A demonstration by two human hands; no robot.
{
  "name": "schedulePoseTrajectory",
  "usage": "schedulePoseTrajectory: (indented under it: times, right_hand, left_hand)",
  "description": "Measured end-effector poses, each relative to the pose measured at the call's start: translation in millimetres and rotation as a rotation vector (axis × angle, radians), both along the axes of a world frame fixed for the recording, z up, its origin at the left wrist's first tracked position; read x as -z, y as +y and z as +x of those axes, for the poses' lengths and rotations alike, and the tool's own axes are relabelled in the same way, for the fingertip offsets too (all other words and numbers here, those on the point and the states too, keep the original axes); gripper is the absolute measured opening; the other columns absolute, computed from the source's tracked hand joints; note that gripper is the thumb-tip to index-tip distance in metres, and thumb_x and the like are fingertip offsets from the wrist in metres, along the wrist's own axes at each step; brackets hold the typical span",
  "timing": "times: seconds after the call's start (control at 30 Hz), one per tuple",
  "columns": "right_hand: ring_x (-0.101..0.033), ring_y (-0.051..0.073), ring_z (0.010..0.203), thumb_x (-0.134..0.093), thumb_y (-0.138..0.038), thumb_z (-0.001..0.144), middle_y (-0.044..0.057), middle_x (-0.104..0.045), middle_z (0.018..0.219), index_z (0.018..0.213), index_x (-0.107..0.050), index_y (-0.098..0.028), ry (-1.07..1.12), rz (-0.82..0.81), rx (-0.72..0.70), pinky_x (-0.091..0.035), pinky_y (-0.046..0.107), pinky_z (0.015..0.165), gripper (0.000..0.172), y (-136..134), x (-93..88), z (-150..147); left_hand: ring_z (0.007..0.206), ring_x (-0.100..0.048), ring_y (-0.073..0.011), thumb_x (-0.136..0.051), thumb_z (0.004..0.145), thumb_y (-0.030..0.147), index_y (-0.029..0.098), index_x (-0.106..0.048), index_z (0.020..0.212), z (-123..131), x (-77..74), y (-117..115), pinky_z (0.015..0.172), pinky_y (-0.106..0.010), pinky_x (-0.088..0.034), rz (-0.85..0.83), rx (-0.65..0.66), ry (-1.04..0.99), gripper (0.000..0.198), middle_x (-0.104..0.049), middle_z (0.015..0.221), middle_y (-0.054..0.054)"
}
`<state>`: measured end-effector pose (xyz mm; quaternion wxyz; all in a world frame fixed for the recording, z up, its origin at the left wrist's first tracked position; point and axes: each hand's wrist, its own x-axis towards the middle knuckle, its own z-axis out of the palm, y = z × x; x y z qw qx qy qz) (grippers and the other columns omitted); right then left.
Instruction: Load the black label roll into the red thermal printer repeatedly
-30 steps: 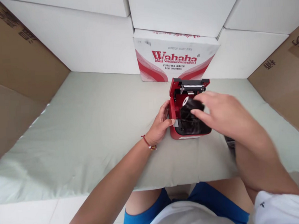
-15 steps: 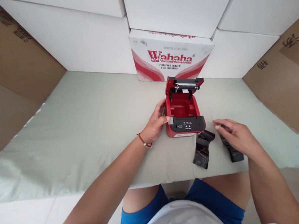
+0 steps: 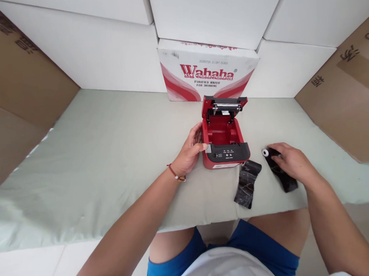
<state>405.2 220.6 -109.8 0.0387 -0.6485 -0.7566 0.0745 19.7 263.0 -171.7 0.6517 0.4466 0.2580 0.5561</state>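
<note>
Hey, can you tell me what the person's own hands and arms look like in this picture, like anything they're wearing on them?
Both the left hand and the right hand are gloveless, with bare forearms. The left wrist wears a thin red cord bracelet with a white bead and a gold-toned piece. No bracelet shows on the right wrist.

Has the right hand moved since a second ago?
Yes: against the Wahaha box, the right hand moved right and lower in view, from over the red device to its right.
</note>
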Motion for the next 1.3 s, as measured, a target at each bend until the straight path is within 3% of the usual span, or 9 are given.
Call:
schedulePoseTrajectory:
  times: [0.27, 0.43, 0.53, 0.67, 0.8, 0.97, 1.1, 1.2, 1.3]
  right_hand:
    - [-0.076, 0.033, 0.107, -0.054, -0.033, 0.101, 0.010, -0.078, 0.135, 0.134, -0.076, -0.026, -0.195, -0.002, -0.069, -0.056, 0.041, 0.071, 0.040, 4, -48.6, -60]
    - [-0.075, 0.029, 0.116, -0.050, -0.019, 0.099, 0.010, -0.076, 0.137, 0.135, -0.076, -0.025, -0.104, -0.003, -0.221, -0.059, 0.039, 0.079, 0.045, 9, -58.4, -104]
    - [-0.076, 0.031, 0.113, -0.051, -0.025, 0.100, 0.011, -0.079, 0.131, 0.133, -0.076, -0.024, -0.006, 0.030, -0.253, -0.060, 0.045, 0.091, 0.041, 10, -69.6, -90]
    - [-0.075, 0.029, 0.089, -0.068, -0.047, 0.098, 0.010, -0.082, 0.122, 0.130, -0.078, -0.033, 0.173, 0.001, -0.058, -0.060, 0.048, 0.080, 0.036, 6, -111.1, -51]
    - [-0.075, 0.028, 0.094, -0.082, -0.047, 0.091, 0.011, -0.083, 0.120, 0.122, -0.082, -0.035, 0.539, -0.157, -0.004, -0.059, 0.042, 0.079, 0.033, 11, -137.5, -59]
    - [-0.070, 0.019, 0.075, -0.084, -0.049, 0.084, 0.009, -0.081, 0.121, 0.123, -0.083, -0.024, 0.672, -0.279, -0.158, -0.060, 0.038, 0.070, 0.046, 47, -103.2, -127]
    - [-0.078, 0.024, 0.098, -0.076, -0.031, 0.088, 0.008, -0.084, 0.122, 0.125, -0.083, -0.022, 0.574, -0.184, -0.162, -0.063, 0.040, 0.089, 0.038, 70, -72.6, -166]
    - [-0.078, 0.028, 0.115, -0.073, -0.022, 0.092, 0.006, -0.084, 0.127, 0.130, -0.083, -0.025, 0.336, -0.069, -0.156, -0.058, 0.045, 0.106, 0.039, 77, -67.1, -181]
    - [-0.076, 0.033, 0.124, -0.071, -0.023, 0.095, 0.007, -0.083, 0.132, 0.136, -0.081, -0.028, 0.139, -0.023, -0.156, -0.055, 0.049, 0.109, 0.042, 79, -69.2, -190]
  left_hand:
    - [0.167, -0.034, -0.0364, -0.089, 0.078, 0.047, 0.036, -0.058, 0.152, 0, -0.6, 0, 0.137, -0.055, -0.030, 0.001, -0.005, -0.004, 0.080, -0.050, 0.173, -0.003]
    - [0.168, -0.033, -0.0371, -0.089, 0.076, 0.047, 0.035, -0.059, 0.151, 1, -2.7, 0, 0.138, -0.055, -0.028, -0.015, -0.015, -0.008, 0.082, -0.048, 0.174, -0.003]
    - [0.167, -0.034, -0.0373, -0.088, 0.077, 0.048, 0.035, -0.059, 0.150, 2, -3.5, -1, 0.138, -0.056, -0.029, -0.008, -0.012, -0.006, 0.080, -0.049, 0.174, -0.003]
    - [0.168, -0.033, -0.0375, -0.088, 0.077, 0.047, 0.034, -0.058, 0.151, 2, -3.6, -1, 0.138, -0.056, -0.027, -0.012, -0.006, -0.007, 0.082, -0.048, 0.174, -0.005]
    - [0.167, -0.034, -0.0369, -0.087, 0.078, 0.048, 0.035, -0.057, 0.152, 2, -1.6, 0, 0.137, -0.056, -0.029, 0.008, -0.005, -0.001, 0.080, -0.049, 0.173, -0.004]
    - [0.166, -0.035, -0.0363, -0.088, 0.079, 0.045, 0.036, -0.058, 0.151, 1, -1.0, 0, 0.137, -0.056, -0.029, 0.005, -0.004, 0.003, 0.079, -0.050, 0.172, -0.003]
    - [0.166, -0.035, -0.0364, -0.088, 0.078, 0.043, 0.034, -0.058, 0.151, 0, -4.1, -2, 0.138, -0.056, -0.028, -0.004, -0.004, -0.006, 0.079, -0.047, 0.174, -0.004]
    - [0.166, -0.035, -0.0370, -0.089, 0.077, 0.044, 0.033, -0.057, 0.151, 1, -4.4, -2, 0.138, -0.056, -0.027, -0.013, -0.009, -0.013, 0.082, -0.047, 0.174, -0.006]
    - [0.167, -0.034, -0.0375, -0.088, 0.077, 0.046, 0.035, -0.055, 0.153, 3, -2.0, 0, 0.139, -0.056, -0.025, -0.007, -0.006, -0.001, 0.083, -0.045, 0.176, -0.005]
